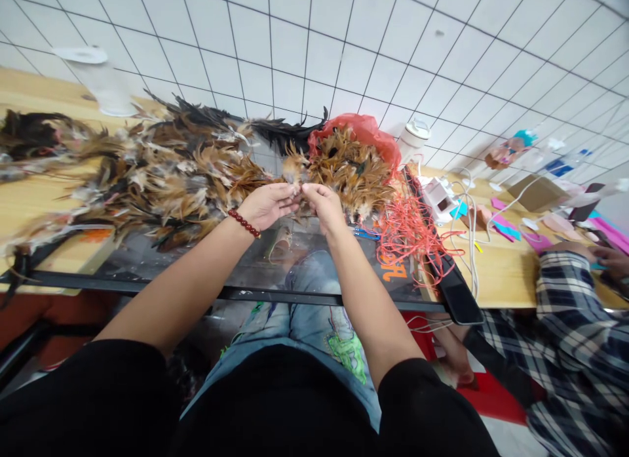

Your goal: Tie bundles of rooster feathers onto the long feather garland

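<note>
A small tuft of tan feathers (pixel 295 167) stands up between my two hands, over the dark clear-covered mat (pixel 236 263). My left hand (pixel 272 204), with a dark red bead bracelet at the wrist, pinches the tuft's base between thumb and finger. My right hand (pixel 322 204) meets it there, thumb and fingertips closed at the same base; any fine thread in them is too small to make out. Brown and black feathers (pixel 181 175) lie in a long heap to the left. More brown feathers (pixel 354 168) fill a red plastic bag (pixel 378 139) just behind my right hand.
Tangled red string (pixel 407 237) lies right of the mat, beside a black phone (pixel 459 293) and a white power strip (pixel 439 198) with cables. A white cup (pixel 415 139) stands behind. At the right sits a person in a plaid sleeve (pixel 565 286), near coloured paper pieces.
</note>
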